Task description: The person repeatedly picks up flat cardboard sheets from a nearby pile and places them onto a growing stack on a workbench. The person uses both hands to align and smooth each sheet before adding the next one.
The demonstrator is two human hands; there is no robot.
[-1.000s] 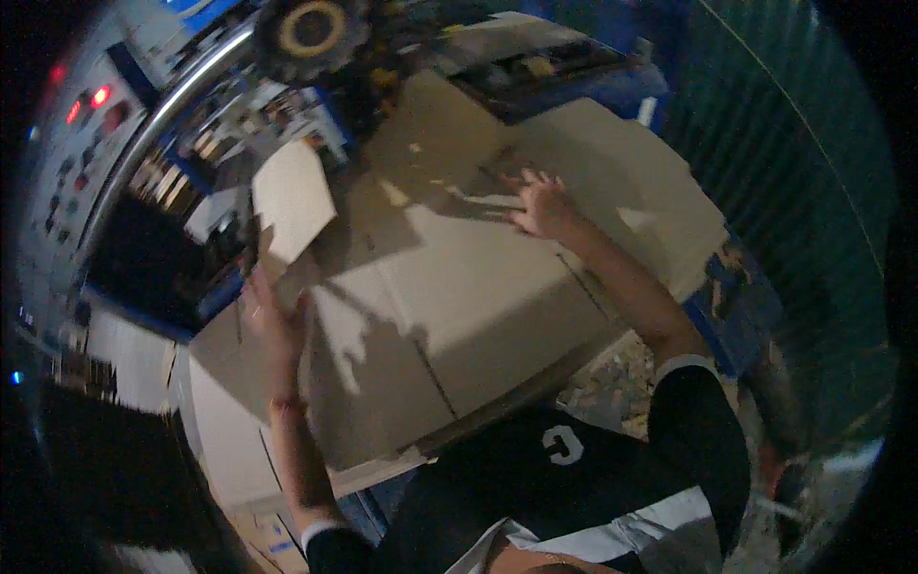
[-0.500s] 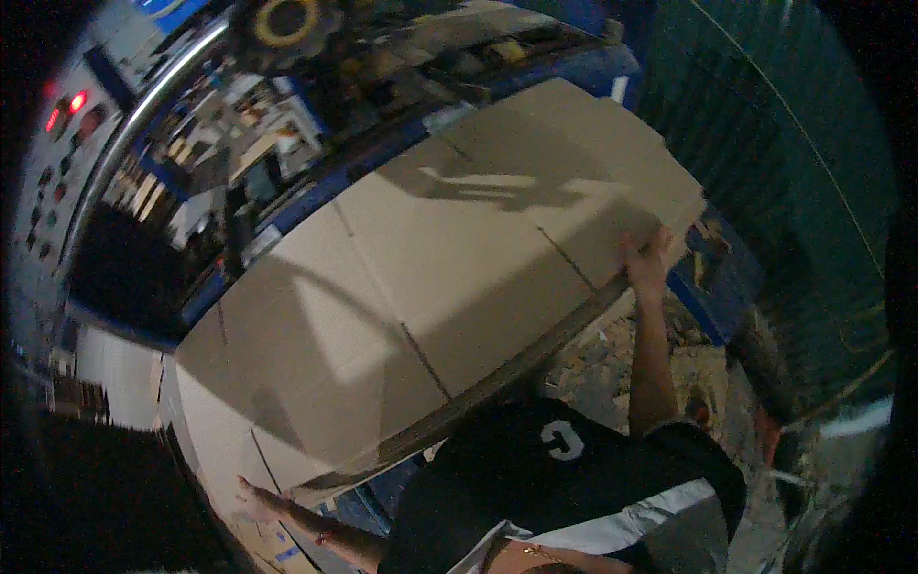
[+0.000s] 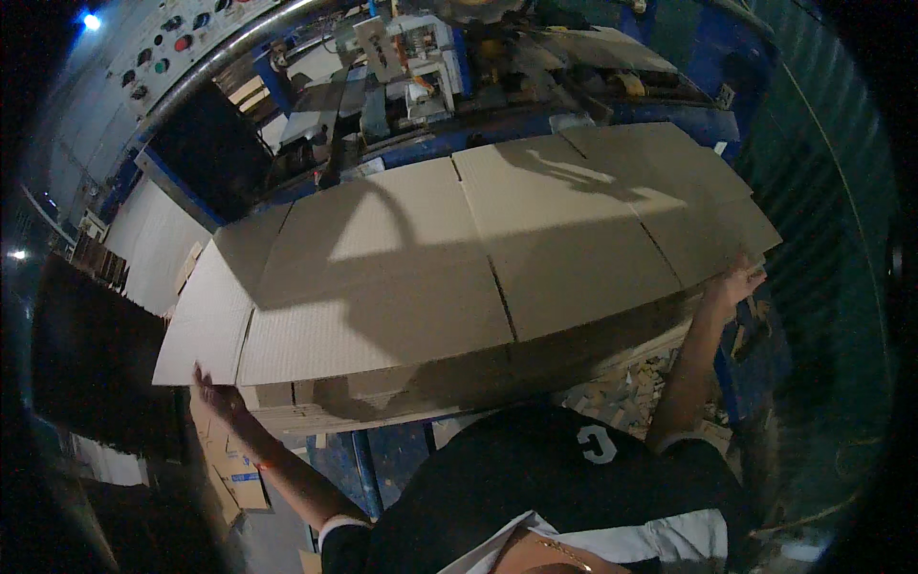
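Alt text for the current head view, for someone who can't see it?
A person's left hand and right hand are at the near edge of a broad, slotted cardboard sheet above a stack of cardboard. Behind it is a blue-framed machine; cardboard scraps lie below, toward the right.

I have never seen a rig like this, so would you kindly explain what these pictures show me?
There is no robot here, only a person's bare left hand and bare right hand. The view comes from a wide fisheye camera worn on the head, looking down, so straight edges bend near the picture's rim. A large, flat, slotted brown cardboard sheet lies over a stack of brown cardboard. The left hand is at the sheet's near left corner, the right hand at its near right end; they seem to hold it, though how firmly is unclear. Beyond the sheet stands a blue metal machine.
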